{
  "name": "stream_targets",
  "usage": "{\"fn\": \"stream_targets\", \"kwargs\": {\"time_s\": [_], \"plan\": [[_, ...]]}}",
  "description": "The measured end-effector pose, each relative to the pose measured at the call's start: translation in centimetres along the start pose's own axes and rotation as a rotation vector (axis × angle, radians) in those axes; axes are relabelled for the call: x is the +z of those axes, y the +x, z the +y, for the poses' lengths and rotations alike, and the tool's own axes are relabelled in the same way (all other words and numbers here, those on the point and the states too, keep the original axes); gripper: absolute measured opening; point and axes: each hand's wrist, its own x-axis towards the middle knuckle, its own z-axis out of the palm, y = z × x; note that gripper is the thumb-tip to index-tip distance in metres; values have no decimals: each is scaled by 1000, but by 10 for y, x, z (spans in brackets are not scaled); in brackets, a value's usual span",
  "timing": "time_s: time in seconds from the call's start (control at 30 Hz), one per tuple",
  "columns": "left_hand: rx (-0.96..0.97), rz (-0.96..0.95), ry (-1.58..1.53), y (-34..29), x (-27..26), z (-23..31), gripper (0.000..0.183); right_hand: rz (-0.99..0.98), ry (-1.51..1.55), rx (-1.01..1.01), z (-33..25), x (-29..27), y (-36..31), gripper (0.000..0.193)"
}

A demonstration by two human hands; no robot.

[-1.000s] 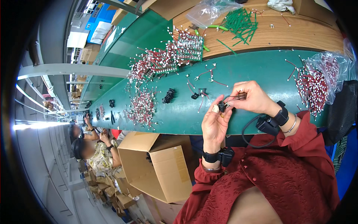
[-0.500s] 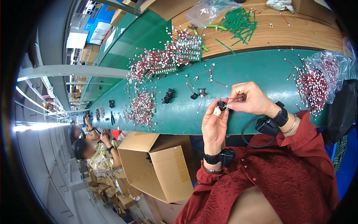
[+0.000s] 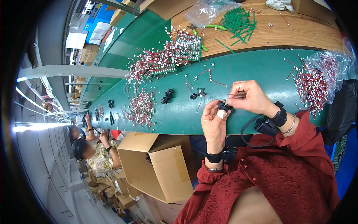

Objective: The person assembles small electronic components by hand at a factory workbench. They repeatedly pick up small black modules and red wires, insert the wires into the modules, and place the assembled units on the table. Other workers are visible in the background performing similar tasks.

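Note:
My left hand (image 3: 213, 125) pinches a small black plastic part (image 3: 224, 106) above the near edge of the green work surface (image 3: 179, 117). A white covering sits on the thumb tip. Close on its right, my right hand (image 3: 250, 98) is closed around a thin, dark tool (image 3: 240, 95) that looks like tweezers. Its tip meets the black part; fine detail there is too small to make out. Just beyond the hands lie another black part (image 3: 193, 96) with a red wire and several loose red wires with white connectors (image 3: 212, 80).
Heaps of wired connectors lie at left (image 3: 141, 108) and right, the latter under a plastic bag (image 3: 332, 71). Wired green circuit boards (image 3: 188, 48) and black parts (image 3: 167, 96) are further left. Green strips (image 3: 240, 24) lie on a wooden board. A cardboard box (image 3: 164, 168) stands below; co-workers sit far left.
My left hand has turned slightly, bringing the white-covered thumb over the black part. My right hand stays in nearly the same place, still gripping the thin tool.

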Motion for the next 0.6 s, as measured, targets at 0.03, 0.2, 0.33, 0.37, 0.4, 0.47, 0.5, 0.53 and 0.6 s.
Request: {"fn": "stream_targets", "kwargs": {"time_s": [0.03, 0.2, 0.33, 0.37, 0.4, 0.47, 0.5, 0.53, 0.6], "plan": [[13, -14, 28, 0, 1, 0, 39, -3, -11, 6, -1, 1, 0, 9], [66, -19, 107, -1, 2, -1, 42, -10, -65, -8, -5, 2, -1, 7], [203, -8, 342, -2, 2, -1, 42, -16, -180, -78, -6, 2, -2, 8], [235, -6, 376, -2, 2, -2, 42, -19, -200, -85, -6, 2, -2, 8], [262, 12, 416, -3, 2, -2, 41, -21, -220, -92, -6, 2, -2, 9], [289, -2, 494, -2, 1, -1, 39, -26, -261, -142, -5, 2, -3, 9], [306, -5, 534, -2, 0, 0, 39, -28, -282, -167, -4, 3, -4, 10], [309, -10, 536, -2, -1, 0, 38, -20, -265, -158, -2, 4, -4, 9], [328, -19, 548, -2, -2, 0, 37, -2, -230, -140, 1, 7, -5, 9]]}}
